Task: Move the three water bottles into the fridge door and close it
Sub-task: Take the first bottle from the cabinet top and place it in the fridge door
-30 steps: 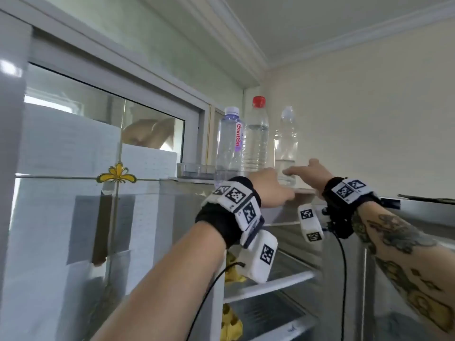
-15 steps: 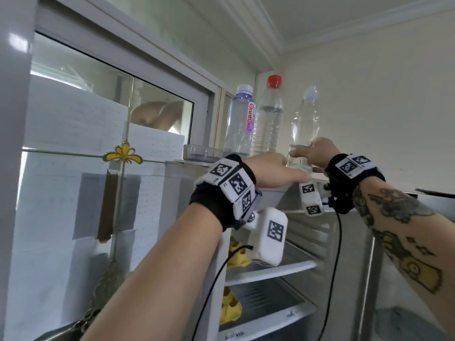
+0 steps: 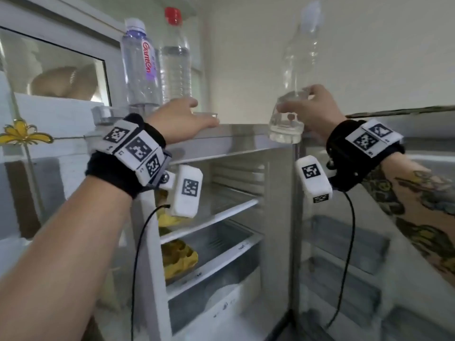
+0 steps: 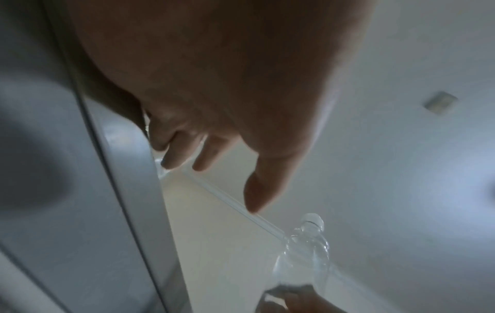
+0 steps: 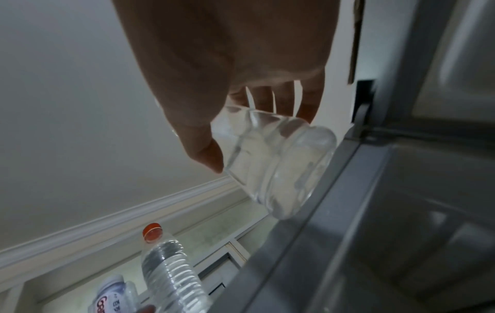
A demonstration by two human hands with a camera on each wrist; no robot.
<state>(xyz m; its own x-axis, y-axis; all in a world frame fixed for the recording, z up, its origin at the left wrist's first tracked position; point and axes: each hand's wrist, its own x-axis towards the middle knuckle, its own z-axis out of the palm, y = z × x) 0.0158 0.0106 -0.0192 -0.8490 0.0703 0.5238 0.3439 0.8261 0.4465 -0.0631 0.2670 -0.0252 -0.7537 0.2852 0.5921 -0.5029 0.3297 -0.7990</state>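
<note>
Left hand (image 3: 181, 119) is resting on the fridge top (image 3: 236, 130), fingers loosely extended, holding nothing; purple-labelled bottle (image 3: 140, 62) and red-capped bottle (image 3: 175, 57) are standing just behind it. A bump from that hand risks toppling both.

Right hand (image 3: 311, 108) is gripping the third bottle, a clear bottle (image 3: 294, 70), low on its body, clear of the fridge top and over the gap toward the open fridge door (image 3: 349, 242). Low grip on a tall bottle means tilt or slip risk, and the base could be clipping the door frame.

Head view is showing the door shelves. Right wrist view is showing fingers (image 5: 263, 99) wrapping the base; left wrist view is showing the left fingers (image 4: 203, 156) uncurled.
</note>
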